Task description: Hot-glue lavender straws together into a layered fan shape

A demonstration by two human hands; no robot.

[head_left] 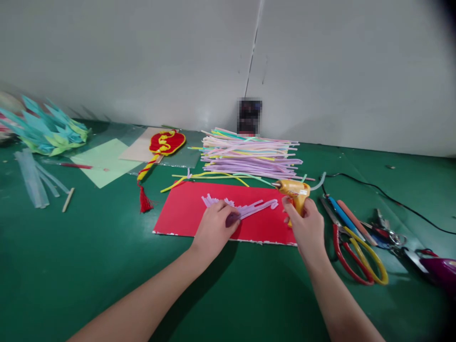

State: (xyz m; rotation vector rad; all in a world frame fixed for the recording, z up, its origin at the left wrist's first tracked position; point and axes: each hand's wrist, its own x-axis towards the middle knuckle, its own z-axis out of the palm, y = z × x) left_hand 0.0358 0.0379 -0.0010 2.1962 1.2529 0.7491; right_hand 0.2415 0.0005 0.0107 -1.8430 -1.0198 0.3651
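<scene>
My right hand [307, 223] is wrapped round the grip of a yellow hot glue gun [292, 187], its nozzle pointing left over the red board. A clear glue stick [319, 182] pokes out of the gun's back end. With fingers bent, my left hand [216, 222] grips a shape of lilac pipe cleaners [253, 209] whose right tip curls into a small hook. The hand hides the middle of that shape. Under both lies a red board [185, 209] with a ragged white front edge.
Behind the board lies a pile of pastel pipe cleaners [249, 154]. Scissors [356, 256], keys [383, 221] and a black cord [388, 192] are at right. At left are a red-yellow fan ornament [166, 143], green paper [107, 161], clear glue sticks [31, 180] and teal folded paper [53, 126].
</scene>
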